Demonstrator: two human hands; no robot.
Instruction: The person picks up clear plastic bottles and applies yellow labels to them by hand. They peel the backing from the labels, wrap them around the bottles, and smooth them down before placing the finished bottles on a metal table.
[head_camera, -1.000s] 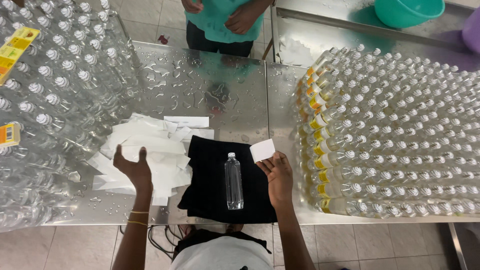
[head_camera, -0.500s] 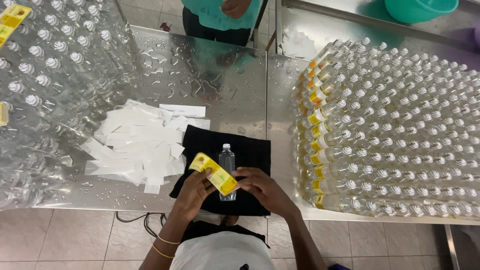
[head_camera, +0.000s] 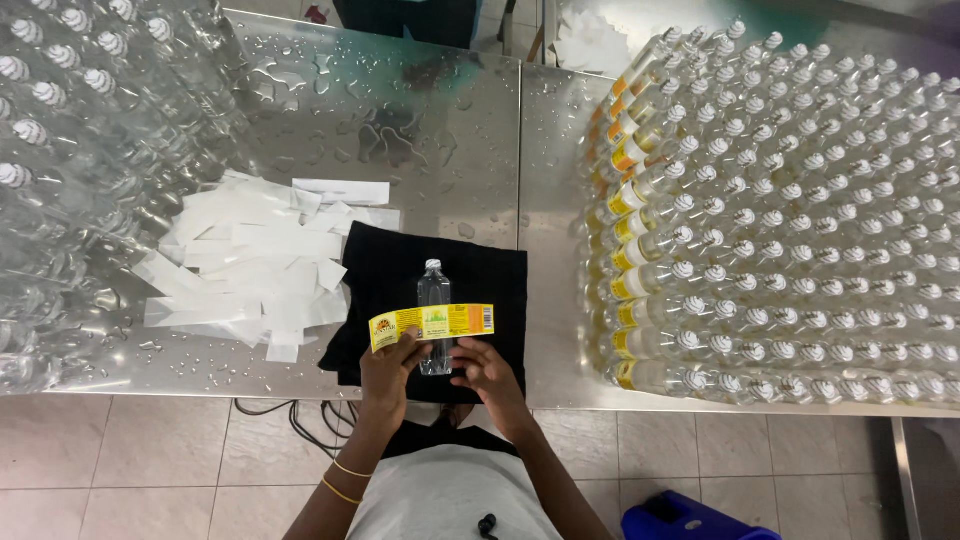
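Both hands (head_camera: 440, 365) pinch yellow label (head_camera: 432, 323) over bottle (head_camera: 434, 300); wet steel table (head_camera: 400, 110)

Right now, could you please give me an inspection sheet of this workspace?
Surface: steel table, wet with droplets; black cloth near its front edge.
Job's things: clear bottle lying on the cloth; yellow label held across it.
Clutter: white backing strips piled left; stacked bottles right, unlabelled bottles left.
Grippers: left hand pinches the label; right hand at the bottle's base.
Cables: black cable on the floor.
Surroundings: tiled floor; blue object.
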